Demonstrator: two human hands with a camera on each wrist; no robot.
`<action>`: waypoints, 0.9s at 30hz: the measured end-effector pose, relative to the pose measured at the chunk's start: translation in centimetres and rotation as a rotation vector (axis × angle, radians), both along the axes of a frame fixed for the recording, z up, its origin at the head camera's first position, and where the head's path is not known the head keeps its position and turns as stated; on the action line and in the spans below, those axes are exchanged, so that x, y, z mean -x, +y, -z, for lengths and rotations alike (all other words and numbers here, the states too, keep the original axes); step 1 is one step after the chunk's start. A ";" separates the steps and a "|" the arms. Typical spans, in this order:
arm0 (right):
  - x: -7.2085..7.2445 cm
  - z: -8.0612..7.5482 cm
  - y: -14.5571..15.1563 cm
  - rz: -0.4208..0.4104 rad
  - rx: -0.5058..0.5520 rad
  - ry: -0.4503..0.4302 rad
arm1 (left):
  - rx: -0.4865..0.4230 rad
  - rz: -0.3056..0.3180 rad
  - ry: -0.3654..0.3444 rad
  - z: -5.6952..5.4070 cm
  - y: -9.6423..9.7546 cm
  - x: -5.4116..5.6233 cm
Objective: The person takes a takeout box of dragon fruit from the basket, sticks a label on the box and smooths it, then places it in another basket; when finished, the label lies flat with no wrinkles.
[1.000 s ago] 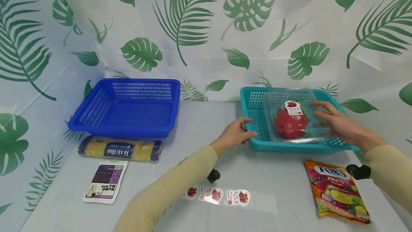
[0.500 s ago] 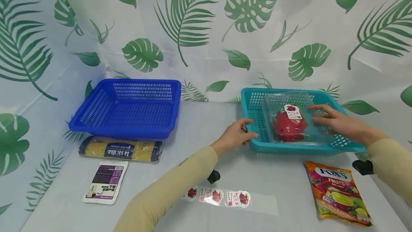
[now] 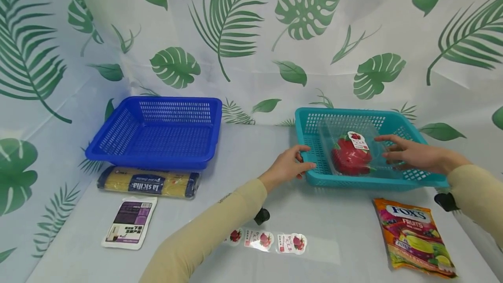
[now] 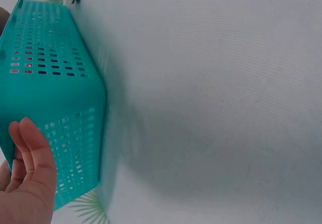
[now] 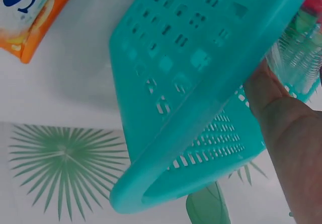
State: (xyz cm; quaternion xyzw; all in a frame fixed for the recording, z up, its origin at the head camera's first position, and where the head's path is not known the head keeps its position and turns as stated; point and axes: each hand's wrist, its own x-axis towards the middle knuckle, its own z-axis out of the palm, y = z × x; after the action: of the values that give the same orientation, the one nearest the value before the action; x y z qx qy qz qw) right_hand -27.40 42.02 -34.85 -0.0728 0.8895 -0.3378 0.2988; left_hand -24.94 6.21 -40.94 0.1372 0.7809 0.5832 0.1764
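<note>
My left hand (image 3: 288,164) grips the left rim of the teal basket (image 3: 353,182), thumb outside and fingers over the edge; the left wrist view shows those fingers (image 4: 36,143) against the basket's end wall. Inside the basket is a clear plastic box (image 3: 328,136) holding a red dragon fruit (image 3: 349,156), with a white fruit sticker (image 3: 358,140) on its lid. My right hand (image 3: 418,154) holds the box at its right side, fingers over the top edge. In the right wrist view the thumb (image 5: 266,90) reaches past the basket rim to the box's side.
A blue basket (image 3: 157,160) stands at the back left, a pasta pack (image 3: 147,182) in front of it. Nearer lies a purple-and-white packet (image 3: 129,223). A strip of dragon fruit stickers (image 3: 271,241) lies front centre, and a Fox's candy bag (image 3: 414,237) front right.
My right hand has lowered the plastic box deeper into the teal basket, and the box now sits less tilted. My left hand has stayed on the rim.
</note>
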 end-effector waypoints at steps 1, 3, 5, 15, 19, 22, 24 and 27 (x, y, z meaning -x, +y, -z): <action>0.0 0.0 0.0 -0.001 0.006 -0.008 | 0.000 0.000 0.000 0.0 0.0 0.0; 0.0 0.1 0.0 0.001 0.015 -0.022 | 0.001 0.001 0.001 0.0 0.0 0.0; 0.0 0.1 0.0 0.003 0.017 -0.027 | 0.002 0.000 -0.001 0.0 0.0 0.0; -0.1 0.6 0.1 0.006 0.037 -0.037 | -0.016 0.009 -0.005 -0.2 0.0 -0.2; -0.2 0.7 0.2 0.002 0.035 -0.031 | -0.017 0.005 -0.007 -0.2 0.0 -0.3; -0.2 0.7 0.2 0.003 0.033 -0.028 | -0.017 0.004 -0.004 -0.3 0.0 -0.4; -0.3 0.7 0.2 0.004 0.036 -0.026 | -0.013 0.005 0.001 -0.3 0.0 -0.4; -0.5 0.8 0.4 0.005 0.035 -0.012 | -0.001 0.012 0.010 -0.3 0.1 -0.4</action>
State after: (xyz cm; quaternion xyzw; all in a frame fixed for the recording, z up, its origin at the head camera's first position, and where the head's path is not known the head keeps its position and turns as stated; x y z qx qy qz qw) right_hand -26.90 42.40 -35.66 -0.0738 0.8819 -0.3548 0.3017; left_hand -24.53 6.26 -40.67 0.1450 0.7808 0.5818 0.1759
